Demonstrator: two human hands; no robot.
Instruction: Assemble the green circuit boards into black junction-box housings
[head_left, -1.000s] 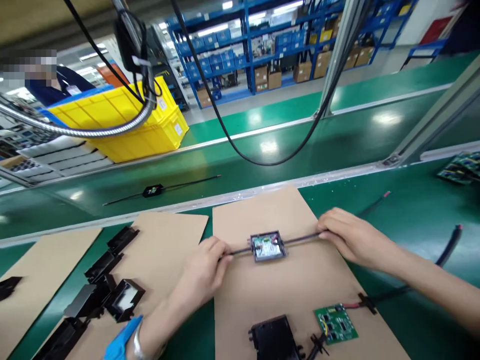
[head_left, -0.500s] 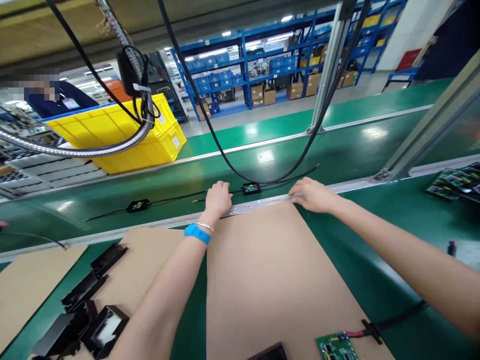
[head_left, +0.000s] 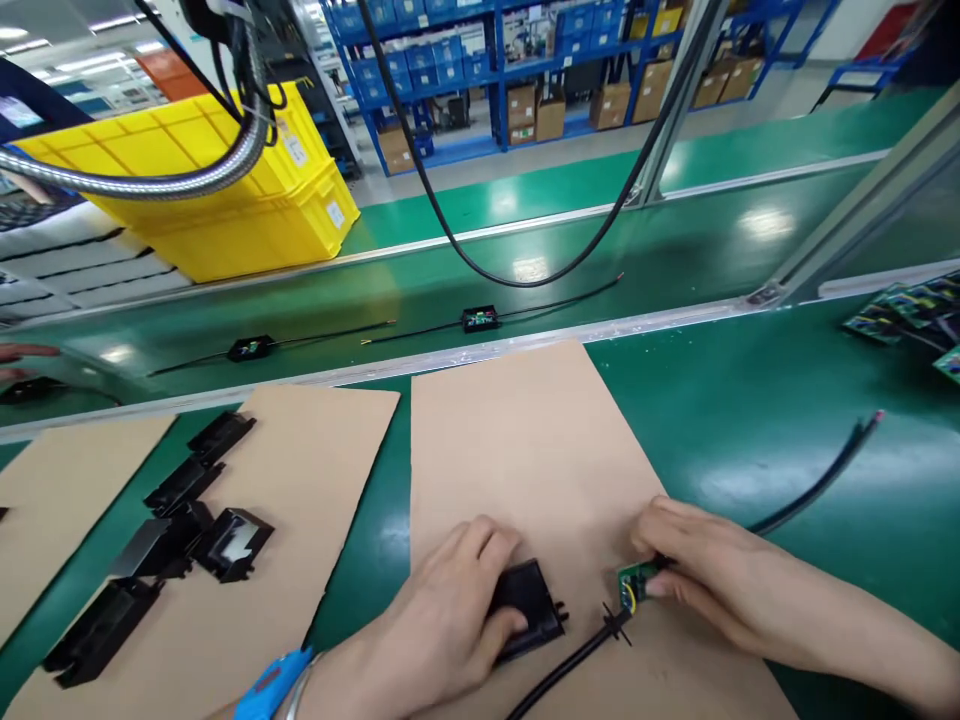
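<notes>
My left hand (head_left: pixel 450 600) grips a black plastic case (head_left: pixel 531 605) by its left side, low over the cardboard sheet (head_left: pixel 495 430). Just right of it, my right hand (head_left: pixel 690 565) is closed on a small green circuit board (head_left: pixel 634 582), thumb and fingers pinching its right end. A black cable (head_left: pixel 566 668) with a dark cross-shaped clip runs from the board toward the lower edge. Another cable length (head_left: pixel 817 490) leads out past my right hand to a bare reddish end. My fingers cover much of the board.
Several black plastic cases (head_left: pixel 180 485) lie on the left cardboard (head_left: pixel 315 440). Assembled units with cables (head_left: pixel 480 318) rest on the green conveyor beyond the metal rail. Green boards (head_left: pixel 907 310) pile at right. A yellow bin (head_left: pixel 225 200) stands behind; another person's hand (head_left: pixel 26 355) shows at far left.
Both hands have come back from the metal rail to the near cardboard. My left hand has taken hold of the black case, my right the circuit board. The view has tilted down.
</notes>
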